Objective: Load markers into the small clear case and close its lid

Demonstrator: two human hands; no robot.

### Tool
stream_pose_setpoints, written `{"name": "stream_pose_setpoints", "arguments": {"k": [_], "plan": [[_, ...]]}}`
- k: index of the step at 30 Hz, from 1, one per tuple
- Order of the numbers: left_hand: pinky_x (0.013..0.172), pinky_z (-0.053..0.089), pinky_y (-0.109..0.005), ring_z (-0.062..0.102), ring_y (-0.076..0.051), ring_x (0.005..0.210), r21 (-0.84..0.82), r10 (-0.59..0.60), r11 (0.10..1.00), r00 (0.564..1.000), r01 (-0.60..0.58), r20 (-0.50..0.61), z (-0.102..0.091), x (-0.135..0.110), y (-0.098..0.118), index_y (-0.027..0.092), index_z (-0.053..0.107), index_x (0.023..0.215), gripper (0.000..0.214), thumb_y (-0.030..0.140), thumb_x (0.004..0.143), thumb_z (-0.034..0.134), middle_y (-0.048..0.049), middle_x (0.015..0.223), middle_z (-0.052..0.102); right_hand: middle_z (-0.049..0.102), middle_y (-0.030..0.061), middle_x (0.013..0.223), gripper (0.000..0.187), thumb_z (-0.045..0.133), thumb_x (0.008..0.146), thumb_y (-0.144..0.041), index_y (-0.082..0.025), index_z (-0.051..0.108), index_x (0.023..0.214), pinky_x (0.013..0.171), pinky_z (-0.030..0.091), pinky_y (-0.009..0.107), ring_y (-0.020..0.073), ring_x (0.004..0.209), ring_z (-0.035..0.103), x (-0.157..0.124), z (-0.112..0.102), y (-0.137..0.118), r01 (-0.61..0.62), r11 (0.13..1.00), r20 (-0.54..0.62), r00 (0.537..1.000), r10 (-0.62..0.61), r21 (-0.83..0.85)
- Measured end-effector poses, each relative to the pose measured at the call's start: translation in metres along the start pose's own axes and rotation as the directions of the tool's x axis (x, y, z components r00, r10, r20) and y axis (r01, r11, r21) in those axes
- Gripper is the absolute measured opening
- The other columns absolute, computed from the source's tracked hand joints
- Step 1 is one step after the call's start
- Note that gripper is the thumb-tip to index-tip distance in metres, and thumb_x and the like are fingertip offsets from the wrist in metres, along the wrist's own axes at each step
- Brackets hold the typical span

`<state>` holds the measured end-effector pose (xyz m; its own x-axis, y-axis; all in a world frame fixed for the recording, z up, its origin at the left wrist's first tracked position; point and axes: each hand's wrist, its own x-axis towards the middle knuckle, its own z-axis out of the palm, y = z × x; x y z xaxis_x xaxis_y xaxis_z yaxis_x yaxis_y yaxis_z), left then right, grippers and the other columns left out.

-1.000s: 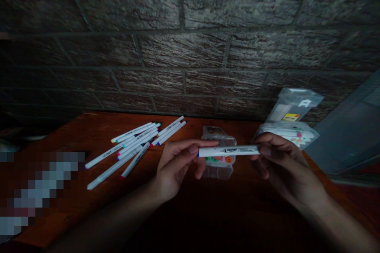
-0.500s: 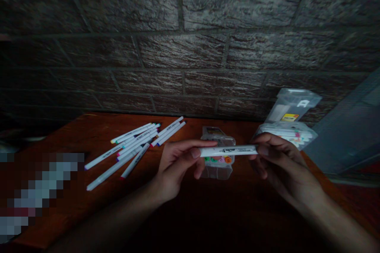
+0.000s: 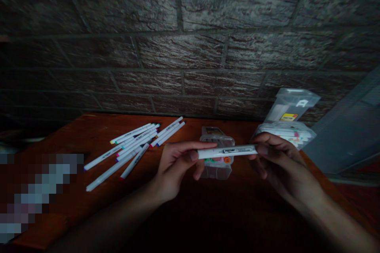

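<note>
A white marker (image 3: 227,151) with black print lies level between my two hands, above the table. My left hand (image 3: 178,166) pinches its left end between thumb and fingers. Its right end is in the closed fingers of my right hand (image 3: 282,162), which hide that tip. Behind and below the marker is a small clear plastic box (image 3: 218,172) with its lid up and colourful small pieces inside, partly covered by the marker and my left fingers. To the left, several white markers (image 3: 136,142) with coloured ends lie in a loose pile.
A clear case (image 3: 292,104) stands open at the back right, with more white markers (image 3: 293,134) in its lower part. The wooden table (image 3: 71,134) meets a dark brick wall (image 3: 202,51). A blurred patch covers the lower left, and a grey panel (image 3: 347,126) stands right.
Both hands stay nearly in place, still gripping the marker. The marker has turned slightly about its length, so its print shows a little differently.
</note>
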<state>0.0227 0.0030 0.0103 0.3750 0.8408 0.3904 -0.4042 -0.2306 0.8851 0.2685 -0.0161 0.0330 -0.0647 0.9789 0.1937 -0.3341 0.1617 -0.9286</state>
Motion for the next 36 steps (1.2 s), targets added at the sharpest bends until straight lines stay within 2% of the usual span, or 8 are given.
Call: {"name": "stream_pose_setpoints", "arguments": {"k": [6,13,18,22,25,29,33,36], "plan": [[0.052,0.036,-0.028,0.050,-0.013,0.050,-0.035,0.021,0.999,1.000,-0.021,0.001,0.0010,0.0014,0.0025,0.018,0.083,0.120,0.035,0.029,0.096,0.060,-0.0044,0.059,0.066,0.075,0.0010,0.064,0.015,0.091,0.076,-0.031,-0.022,0.081,0.081,0.038,0.047,0.013,0.0069,0.040,0.057,0.0002,0.0019,-0.0017,-0.042,0.999,-0.018,0.999,0.042,0.029],[0.052,0.038,-0.027,0.052,-0.012,0.051,-0.067,0.029,0.997,1.000,-0.028,0.011,0.0015,0.0007,0.0016,0.018,0.082,0.121,0.035,0.028,0.097,0.058,-0.0042,0.066,0.068,0.074,0.0002,0.063,0.019,0.093,0.074,-0.032,-0.023,0.078,0.081,0.035,0.048,0.014,0.0083,0.038,0.058,0.0001,0.0016,-0.0015,-0.065,0.997,-0.053,0.996,0.067,0.043],[0.053,0.040,-0.025,0.052,-0.011,0.050,0.064,0.056,0.996,0.998,-0.054,-0.033,0.0022,0.0012,0.0006,0.019,0.080,0.122,0.029,0.028,0.101,0.062,0.0003,0.058,0.063,0.075,-0.0006,0.062,0.022,0.095,0.072,-0.034,-0.023,0.076,0.077,0.031,0.047,0.014,0.0092,0.035,0.059,-0.0003,0.0032,-0.0028,-0.069,0.996,-0.048,0.996,0.072,0.064],[0.046,0.039,-0.021,0.052,-0.009,0.046,0.214,0.069,0.975,0.996,-0.057,-0.048,0.0055,0.0030,0.0031,0.016,0.080,0.117,0.026,0.028,0.099,0.066,-0.0018,0.062,0.071,0.075,-0.0010,0.060,0.024,0.095,0.073,-0.036,-0.022,0.075,0.073,0.031,0.049,0.014,0.0096,0.034,0.060,-0.0005,0.0045,-0.0038,-0.047,0.998,-0.030,0.998,0.048,0.035],[0.043,0.039,-0.019,0.052,-0.008,0.046,0.259,0.081,0.964,0.995,-0.065,-0.052,0.0079,0.0046,0.0033,0.015,0.079,0.114,0.023,0.024,0.095,0.070,-0.0045,0.073,0.079,0.074,-0.0012,0.059,0.024,0.094,0.076,-0.036,-0.021,0.076,0.072,0.032,0.051,0.015,0.0100,0.035,0.061,-0.0016,0.0050,-0.0040,-0.028,1.000,-0.010,1.000,0.028,0.012],[0.042,0.038,-0.016,0.052,-0.006,0.047,0.299,0.108,0.951,0.992,-0.083,-0.068,0.0094,0.0062,0.0021,0.015,0.080,0.110,0.021,0.017,0.089,0.074,-0.0031,0.074,0.079,0.076,-0.0008,0.062,0.018,0.093,0.077,-0.034,-0.023,0.080,0.082,0.034,0.052,0.015,0.0105,0.037,0.063,-0.0036,0.0057,-0.0034,0.007,1.000,-0.006,1.000,-0.007,-0.004],[0.051,0.051,-0.018,0.066,-0.011,0.059,0.344,0.099,0.937,0.991,-0.062,-0.091,0.0101,0.0072,0.0026,0.013,0.081,0.103,0.020,0.019,0.085,0.079,-0.0068,0.082,0.082,0.079,0.0031,0.066,0.021,0.092,0.078,-0.033,-0.023,0.085,0.094,0.037,0.053,0.014,0.0103,0.040,0.064,-0.0052,0.0063,-0.0016,0.026,0.999,0.031,0.999,-0.025,-0.039],[0.059,0.058,-0.021,0.073,-0.015,0.070,0.362,0.104,0.930,0.988,-0.057,-0.112,0.0104,0.0078,0.0029,0.012,0.081,0.098,0.020,0.023,0.081,0.083,-0.0087,0.086,0.083,0.081,0.0038,0.070,0.019,0.092,0.079,-0.031,-0.024,0.085,0.095,0.038,0.054,0.014,0.0102,0.041,0.065,-0.0055,0.0059,0.0001,0.041,0.998,0.060,0.997,-0.038,-0.053]]}}
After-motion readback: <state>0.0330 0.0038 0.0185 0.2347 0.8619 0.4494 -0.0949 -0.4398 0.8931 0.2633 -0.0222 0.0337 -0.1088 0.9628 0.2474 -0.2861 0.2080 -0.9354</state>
